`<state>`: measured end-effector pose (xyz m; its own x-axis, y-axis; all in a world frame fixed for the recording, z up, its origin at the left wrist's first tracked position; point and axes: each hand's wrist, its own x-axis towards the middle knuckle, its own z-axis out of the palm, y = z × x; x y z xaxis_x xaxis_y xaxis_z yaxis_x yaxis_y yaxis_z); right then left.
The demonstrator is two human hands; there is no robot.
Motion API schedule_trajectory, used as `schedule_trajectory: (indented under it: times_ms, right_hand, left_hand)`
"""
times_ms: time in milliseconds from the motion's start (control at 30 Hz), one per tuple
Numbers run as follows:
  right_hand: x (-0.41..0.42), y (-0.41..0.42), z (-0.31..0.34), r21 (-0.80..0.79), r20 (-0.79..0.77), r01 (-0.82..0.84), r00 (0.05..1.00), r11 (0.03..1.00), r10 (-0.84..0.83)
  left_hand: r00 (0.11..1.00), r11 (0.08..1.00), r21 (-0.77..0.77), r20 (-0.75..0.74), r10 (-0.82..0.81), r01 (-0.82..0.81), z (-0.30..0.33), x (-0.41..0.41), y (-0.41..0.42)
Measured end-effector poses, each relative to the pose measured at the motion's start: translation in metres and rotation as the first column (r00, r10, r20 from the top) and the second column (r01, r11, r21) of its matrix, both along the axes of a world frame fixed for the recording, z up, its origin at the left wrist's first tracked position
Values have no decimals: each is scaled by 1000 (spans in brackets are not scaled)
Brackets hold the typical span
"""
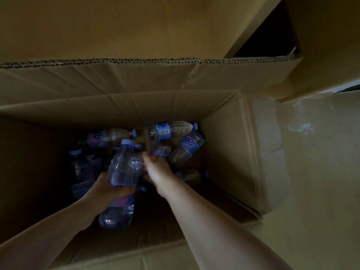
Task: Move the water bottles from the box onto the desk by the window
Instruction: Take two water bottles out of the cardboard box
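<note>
1. The left hand (109, 189) grips a clear water bottle (121, 178) around its middle, fingers wrapped from the left; the bottle's long axis runs nearly upright toward the camera, its lilac cap (127, 142) on top and its base low in the box.
2. The right hand (156, 168) reaches deeper into the box just right of that bottle, back of the hand to the camera; blur and shadow hide the fingers, so whether it grasps anything cannot be told.
3. Just beyond the right hand's fingertips lie the remaining bottles (186, 150), loose on their sides in the far right corner, caps mostly pointing right; the right hand is plainly the nearer of the two to them.
4. More bottles (78, 164) lie in deep shadow to the left of the held one.
5. The cardboard box (233, 152) stands open, flaps folded out; the desk by the window is not in view.
</note>
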<state>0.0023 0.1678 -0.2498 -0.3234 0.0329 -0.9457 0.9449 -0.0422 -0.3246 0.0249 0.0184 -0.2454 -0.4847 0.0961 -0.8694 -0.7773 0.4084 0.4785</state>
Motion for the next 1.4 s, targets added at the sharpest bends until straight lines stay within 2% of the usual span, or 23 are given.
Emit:
schedule_trajectory:
  times_ms: [67, 100, 167, 200, 233, 267, 300, 333, 367, 433, 567, 667, 800, 900, 933, 967, 1033, 1100, 1133, 1200, 1333, 1400]
  right_hand:
    - [-1, 23, -28, 250, -9, 134, 991, 959, -136]
    - [-1, 38, -41, 372, -28, 126, 992, 919, -124]
    - [2, 66, -59, 601, -27, -104, 988, 793, 150]
    - [4, 78, -65, 679, 13, -277, 930, 679, 367]
    - [5, 88, -70, 720, 71, -466, 787, 514, 613]
    - [4, 99, -73, 736, 143, -613, 556, 287, 819]
    - [2, 106, -81, 733, 206, -677, 308, 61, 929]
    - [-3, 114, -88, 724, 257, -680, 107, -118, 961]
    - [-9, 120, -96, 709, 295, -665, -21, -234, 955]
    - [-17, 125, -113, 672, 359, -649, -138, -358, 923]
    - [-18, 121, -134, 571, 454, -674, -217, -469, 864]
    - [-22, 113, -139, 548, 462, -686, -231, -480, 857]
    - [-31, 112, -130, 537, 439, -650, -330, -538, 836]
    - [-33, 110, -110, 548, 387, -679, -313, -489, 867]
    - [-33, 107, -100, 552, 348, -726, -246, -409, 905]
    - [-32, 104, -90, 558, 294, -783, -123, -275, 948]
    - [-25, 91, -71, 548, 193, -835, 192, 57, 962]
    - [-11, 69, -63, 537, 128, -777, 460, 329, 879]
    - [-3, 55, -64, 536, 111, -727, 565, 429, 818]
    - [10, 27, -72, 547, 114, -646, 687, 532, 718]
    - [34, -16, -93, 596, 196, -624, 723, 506, 662]
    - [44, -28, -99, 569, 187, -621, 736, 539, 650]
  left_hand:
    - [999, 999, 16, 20, -41, 40, -11, -2, -2]
    - [998, 998, 26, 18, -52, 52, -16, -3, -3]
    - [997, 996, 55, 4, -71, 70, -23, -5, -3]
    - [997, 995, 69, -3, -76, 76, -27, -7, -3]
    - [997, 995, 67, -5, -72, 72, -32, -8, -3]
    - [997, 995, 64, -15, -74, 75, -37, -9, -3]
    - [996, 995, 52, -29, -83, 85, -43, -10, -5]
    - [994, 994, 39, -48, -99, 101, -51, -10, -7]
    - [991, 992, 25, -52, -120, 121, -57, -9, -8]
    - [991, 991, 26, -45, -126, 128, -67, -6, -6]
    - [994, 996, -12, -74, -84, 83, -84, 5, -2]
    - [994, 998, -5, -86, -60, 60, -90, 9, -3]
    - [998, 999, -5, -59, -33, 33, -88, 10, -13]
    - [999, 1000, -30, -47, -7, 6, -76, 10, -18]
    - [999, 998, -60, -41, 18, -20, -71, 10, -19]
    - [998, 996, -75, -45, 42, -45, -64, 10, -19]
    - [996, 993, -90, -37, 77, -80, -53, 10, -20]
    - [993, 987, -104, 6, 121, -120, -43, 10, -22]
    - [990, 985, -100, 18, 141, -138, -38, 9, -22]
    - [985, 981, -100, 24, 172, -169, -31, 8, -24]
    - [981, 978, -79, 5, 191, -190, -19, 6, -21]
    - [980, 977, -73, 3, 200, -200, -11, 2, -19]
